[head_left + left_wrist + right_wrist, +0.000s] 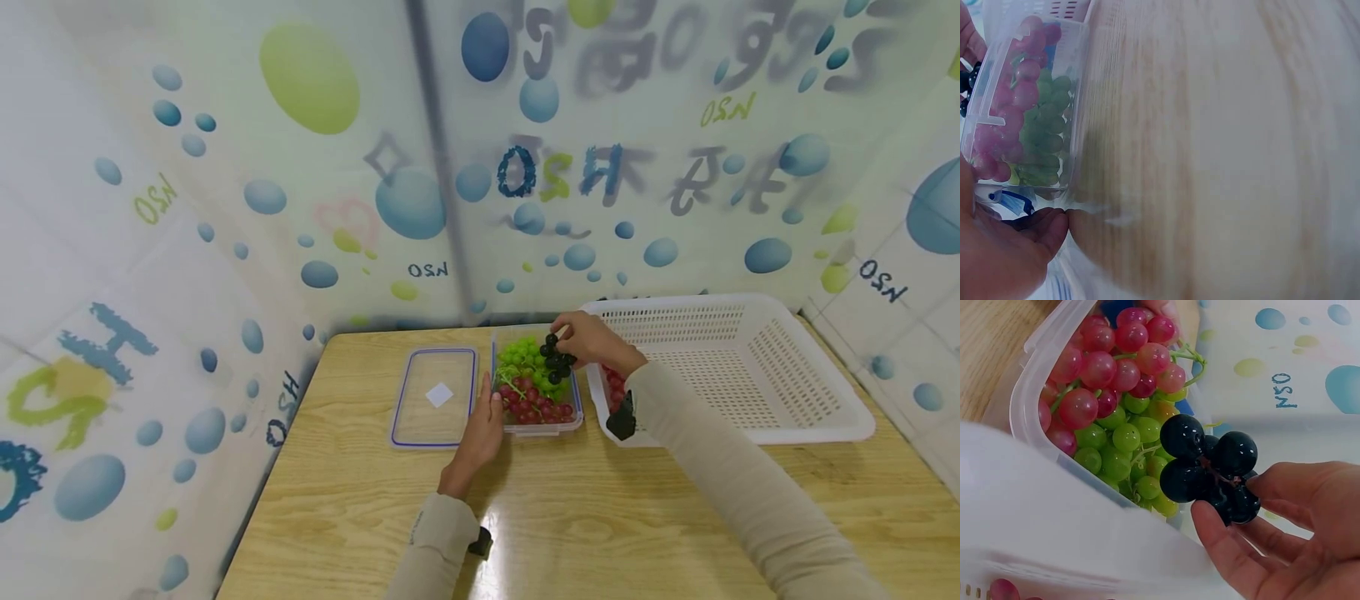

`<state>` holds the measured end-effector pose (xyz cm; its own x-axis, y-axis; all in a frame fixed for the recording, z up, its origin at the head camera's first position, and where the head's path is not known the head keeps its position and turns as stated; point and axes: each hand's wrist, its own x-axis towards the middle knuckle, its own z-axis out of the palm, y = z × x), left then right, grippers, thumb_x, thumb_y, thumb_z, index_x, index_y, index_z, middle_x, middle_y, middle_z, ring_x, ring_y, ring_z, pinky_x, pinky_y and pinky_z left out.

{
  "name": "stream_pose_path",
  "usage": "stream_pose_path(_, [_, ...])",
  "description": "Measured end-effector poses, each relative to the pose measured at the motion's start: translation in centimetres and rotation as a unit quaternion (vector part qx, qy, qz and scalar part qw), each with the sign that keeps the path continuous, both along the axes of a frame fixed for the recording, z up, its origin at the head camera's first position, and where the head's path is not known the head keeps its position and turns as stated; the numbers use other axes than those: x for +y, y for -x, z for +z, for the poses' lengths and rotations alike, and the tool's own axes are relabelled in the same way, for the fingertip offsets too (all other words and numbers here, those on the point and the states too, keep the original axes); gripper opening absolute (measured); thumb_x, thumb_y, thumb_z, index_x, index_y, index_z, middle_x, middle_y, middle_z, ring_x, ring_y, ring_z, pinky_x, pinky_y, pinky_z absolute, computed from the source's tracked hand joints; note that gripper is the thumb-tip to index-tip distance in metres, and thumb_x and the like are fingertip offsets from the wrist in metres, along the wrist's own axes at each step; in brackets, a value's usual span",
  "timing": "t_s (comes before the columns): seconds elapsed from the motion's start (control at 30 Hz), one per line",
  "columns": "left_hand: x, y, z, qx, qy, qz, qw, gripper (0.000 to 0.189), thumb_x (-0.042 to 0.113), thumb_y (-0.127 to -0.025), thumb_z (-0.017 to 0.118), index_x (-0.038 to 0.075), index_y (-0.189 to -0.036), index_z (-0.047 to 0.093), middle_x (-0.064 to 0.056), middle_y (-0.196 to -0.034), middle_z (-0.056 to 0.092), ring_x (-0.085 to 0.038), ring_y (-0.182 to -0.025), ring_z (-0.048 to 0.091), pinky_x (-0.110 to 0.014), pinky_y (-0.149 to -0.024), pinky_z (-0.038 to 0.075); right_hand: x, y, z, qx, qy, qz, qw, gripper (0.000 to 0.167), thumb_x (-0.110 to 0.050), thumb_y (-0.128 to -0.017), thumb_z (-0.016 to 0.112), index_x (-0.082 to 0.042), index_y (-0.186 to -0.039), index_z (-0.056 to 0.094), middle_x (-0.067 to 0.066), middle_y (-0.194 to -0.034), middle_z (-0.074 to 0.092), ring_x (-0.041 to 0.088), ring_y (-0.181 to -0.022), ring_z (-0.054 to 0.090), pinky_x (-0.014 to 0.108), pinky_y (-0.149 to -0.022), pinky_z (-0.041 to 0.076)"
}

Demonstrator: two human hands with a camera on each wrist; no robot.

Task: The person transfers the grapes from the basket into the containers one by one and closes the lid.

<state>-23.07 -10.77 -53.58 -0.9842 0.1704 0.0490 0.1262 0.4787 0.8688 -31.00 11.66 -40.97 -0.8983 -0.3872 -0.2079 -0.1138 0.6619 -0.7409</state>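
Note:
My right hand [588,337] pinches a small bunch of black grapes [1210,462] between thumb and fingers. The bunch hangs over the far right part of a clear plastic container [543,431]. Inside the container, red grapes [1097,369] fill the near end and green grapes [1125,437] lie behind them. My left hand [482,429] rests along the container's left side, its fingers pointing away from me in the head view. In the left wrist view, that hand's thumb and fingertips [1054,228] are right at the container's end wall.
A clear lid with a blue seal [435,352] lies flat left of the container. On the right stands a large white perforated basket [705,375] with red grapes [614,387] at its left end. The wooden table [600,517] meets a patterned wall [495,275] at the back.

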Motion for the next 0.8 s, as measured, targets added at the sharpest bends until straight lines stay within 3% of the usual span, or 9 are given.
stream_pose_path(0.4, [0.0, 0.0, 0.0, 0.006, 0.002, 0.0, 1.0, 0.061, 0.032, -0.111, 0.019, -0.002, -0.158, 0.001, -0.022, -0.164, 0.008, -0.039, -0.15, 0.016, -0.056, -0.119, 0.02, -0.9, -0.3, 0.3, -0.003, -0.031, 0.025, 0.9992, 0.036, -0.005, -0.098, 0.056, 0.003, -0.133, 0.056, 0.03, -0.126, 0.06, 0.039, -0.102, 0.066, 0.04, -0.069, 0.061])
stream_pose_path(0.8, [0.0, 0.2, -0.2, 0.014, 0.004, 0.004, 0.9999, 0.061, 0.033, -0.111, 0.018, -0.003, -0.157, 0.003, -0.023, -0.164, 0.01, -0.041, -0.149, 0.017, -0.057, -0.119, 0.019, -1.8, -0.3, -0.4, 0.007, -0.083, 0.06, 0.9948, 0.037, -0.003, -0.095, 0.058, 0.005, -0.132, 0.057, 0.028, -0.123, 0.061, 0.036, -0.1, 0.066, 0.039, -0.066, 0.061])
